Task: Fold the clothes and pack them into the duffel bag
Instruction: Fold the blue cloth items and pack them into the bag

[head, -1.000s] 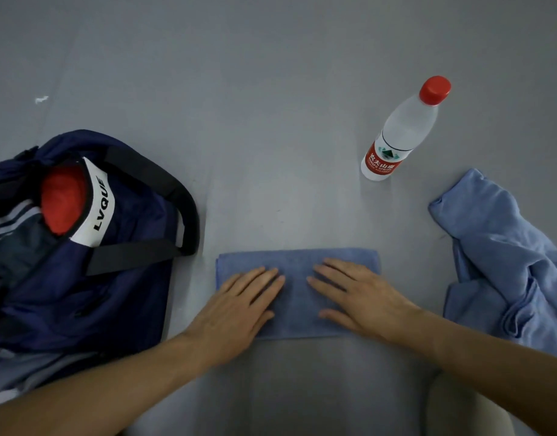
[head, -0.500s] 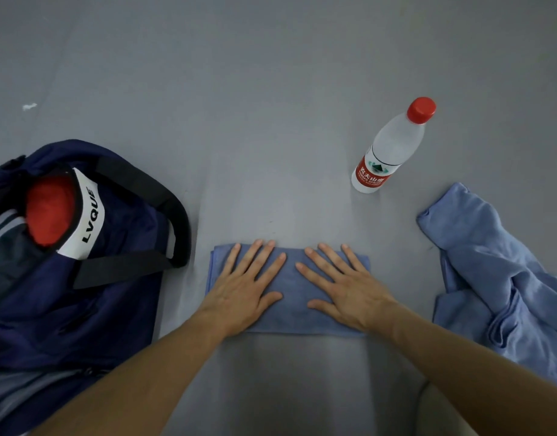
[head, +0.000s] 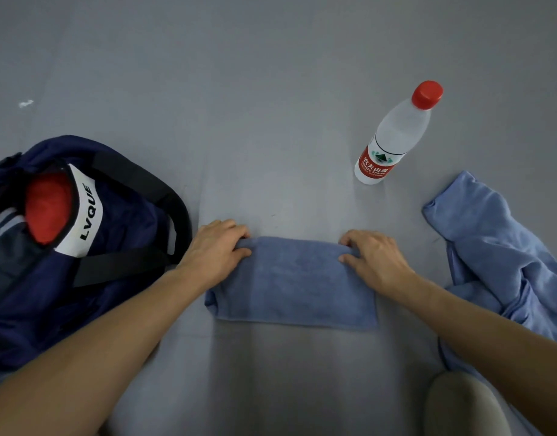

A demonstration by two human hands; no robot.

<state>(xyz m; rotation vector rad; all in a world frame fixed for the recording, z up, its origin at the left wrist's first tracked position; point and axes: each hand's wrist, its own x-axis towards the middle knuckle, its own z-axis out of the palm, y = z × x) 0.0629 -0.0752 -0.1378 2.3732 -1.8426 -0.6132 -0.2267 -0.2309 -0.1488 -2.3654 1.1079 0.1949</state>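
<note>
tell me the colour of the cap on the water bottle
Red: the cap of the water bottle shows best in the head view.

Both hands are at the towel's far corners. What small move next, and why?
Probably pull the far edge toward you to fold the towel in half. The left hand and right hand each pinch a far corner, the towel lies flat, and the duffel bag beside it already holds clothes, so a smaller bundle should fit easier.
</note>
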